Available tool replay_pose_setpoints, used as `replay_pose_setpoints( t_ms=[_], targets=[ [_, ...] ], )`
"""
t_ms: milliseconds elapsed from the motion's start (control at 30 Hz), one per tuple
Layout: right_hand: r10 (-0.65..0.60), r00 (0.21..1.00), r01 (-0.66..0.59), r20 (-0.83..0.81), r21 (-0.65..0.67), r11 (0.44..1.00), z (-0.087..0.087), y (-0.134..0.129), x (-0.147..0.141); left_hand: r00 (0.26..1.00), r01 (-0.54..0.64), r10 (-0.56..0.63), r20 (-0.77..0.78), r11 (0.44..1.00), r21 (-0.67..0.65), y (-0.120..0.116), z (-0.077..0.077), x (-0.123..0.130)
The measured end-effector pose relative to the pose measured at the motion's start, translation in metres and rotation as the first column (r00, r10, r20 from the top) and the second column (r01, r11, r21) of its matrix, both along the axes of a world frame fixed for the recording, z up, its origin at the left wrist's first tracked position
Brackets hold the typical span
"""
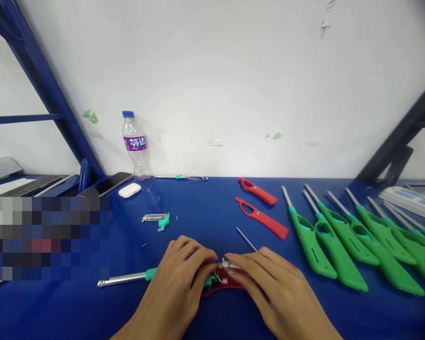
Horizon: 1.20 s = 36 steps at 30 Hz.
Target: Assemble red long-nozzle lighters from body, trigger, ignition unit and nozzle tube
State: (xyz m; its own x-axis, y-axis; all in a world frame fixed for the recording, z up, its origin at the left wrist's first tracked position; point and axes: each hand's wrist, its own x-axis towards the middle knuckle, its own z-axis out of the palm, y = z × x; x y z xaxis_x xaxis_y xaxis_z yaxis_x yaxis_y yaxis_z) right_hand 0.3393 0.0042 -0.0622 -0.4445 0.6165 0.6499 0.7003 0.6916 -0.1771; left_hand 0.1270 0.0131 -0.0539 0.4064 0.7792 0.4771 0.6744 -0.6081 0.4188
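Observation:
A long-nosed gas lighter lies disassembled in front of me, its metal tube and teal collar pointing left. Part of its red handle shell shows under my hands, with thin wires and a teal part inside. My left hand is closed on the lighter near the teal part; its palm covers the middle. Between the thumb and fingers of my right hand is a clear gas tank, its metal-tipped end facing left; the rest is hidden by the fingers.
Red shell halves, a thin rod and several green lighters lie ahead and right. On the left are a clear tank with a teal trigger, screws, a white case, a phone and a bottle.

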Motion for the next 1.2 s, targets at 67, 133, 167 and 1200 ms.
replay_pose_setpoints(
  t_ms=[67, 133, 167, 1200],
  targets=[
    [0.004, 1.000, -0.004, -0.021, 0.015, 1.000, 0.002, 0.001, -0.001, 1.000, 0.003, -0.003, -0.004, 1.000, -0.026, 0.000, 0.001, 0.000],
    [0.013, 1.000, -0.013, -0.029, 0.011, 1.000, 0.005, 0.001, -0.002, 1.000, 0.013, -0.014, -0.010, 1.000, -0.027, -0.001, 0.002, 0.000],
    [0.017, 0.999, -0.017, -0.030, 0.007, 1.000, 0.006, 0.001, -0.002, 1.000, 0.017, -0.017, -0.011, 1.000, -0.020, -0.001, 0.002, 0.000],
    [0.011, 1.000, -0.011, 0.003, 0.009, 1.000, 0.004, 0.001, 0.000, 0.998, 0.036, -0.035, -0.045, 0.999, 0.023, -0.010, 0.006, 0.006]
  ],
)
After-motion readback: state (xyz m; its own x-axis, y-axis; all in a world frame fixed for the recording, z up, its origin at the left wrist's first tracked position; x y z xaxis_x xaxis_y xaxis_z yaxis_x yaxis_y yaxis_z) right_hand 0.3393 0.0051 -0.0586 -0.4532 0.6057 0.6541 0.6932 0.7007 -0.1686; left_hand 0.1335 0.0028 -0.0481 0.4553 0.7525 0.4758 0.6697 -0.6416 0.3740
